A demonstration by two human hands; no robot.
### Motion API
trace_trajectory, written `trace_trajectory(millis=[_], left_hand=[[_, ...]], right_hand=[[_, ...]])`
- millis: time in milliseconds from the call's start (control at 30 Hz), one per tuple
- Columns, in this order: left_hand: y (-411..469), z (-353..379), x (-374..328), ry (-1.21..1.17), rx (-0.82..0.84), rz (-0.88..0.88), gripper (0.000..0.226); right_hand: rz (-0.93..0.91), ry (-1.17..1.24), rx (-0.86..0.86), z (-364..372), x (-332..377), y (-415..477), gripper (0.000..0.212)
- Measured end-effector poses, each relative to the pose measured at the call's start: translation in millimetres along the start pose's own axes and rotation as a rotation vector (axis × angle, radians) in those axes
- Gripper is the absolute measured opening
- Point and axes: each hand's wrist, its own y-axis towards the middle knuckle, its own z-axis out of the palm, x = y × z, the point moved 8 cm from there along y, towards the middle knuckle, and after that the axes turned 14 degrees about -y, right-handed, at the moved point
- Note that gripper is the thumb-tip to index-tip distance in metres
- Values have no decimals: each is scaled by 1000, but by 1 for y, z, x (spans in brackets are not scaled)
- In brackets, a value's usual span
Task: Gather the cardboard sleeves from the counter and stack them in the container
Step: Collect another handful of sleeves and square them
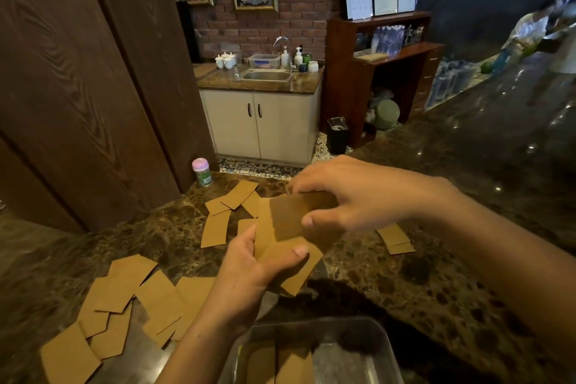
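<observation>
Above the dark marble counter (420, 290), my left hand (249, 271) grips a small bunch of brown cardboard sleeves (280, 256). My right hand (349, 196) pinches one more sleeve (293, 215) by its edges, held against the top of that bunch. Several loose sleeves (124, 299) lie scattered at the lower left. Another group of sleeves (224, 212) lies behind my hands, and two sleeves (396, 238) lie at the right. A clear plastic container (386, 349) stands at the bottom edge, with some sleeves (280, 365) inside it.
A small pink-lidded jar (202, 172) stands at the counter's far left beside a dark wooden wall (78, 87). Beyond the counter are a sink cabinet (261, 125), a black bin (337, 135) and a wooden shelf (383, 72). A person (536, 31) stands at the far right.
</observation>
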Motion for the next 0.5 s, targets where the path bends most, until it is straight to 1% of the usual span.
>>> trace_trajectory(millis=[67, 167, 300, 367, 500], left_hand=[[0, -4, 0, -14, -40, 6, 45], [-1, -18, -5, -76, -157, 55, 47], [-3, -31, -11, -131, -270, 127, 53], [-3, -31, -14, -135, -290, 156, 57], [-1, -28, -15, -124, -291, 192, 56]], right_hand=[[26, -9, 32, 0, -5, 7, 9], [74, 24, 5, 2, -15, 8, 18], [168, 217, -39, 29, -24, 1, 24], [220, 388, -79, 45, -29, -2, 20], [368, 862, -271, 76, -34, -14, 17]])
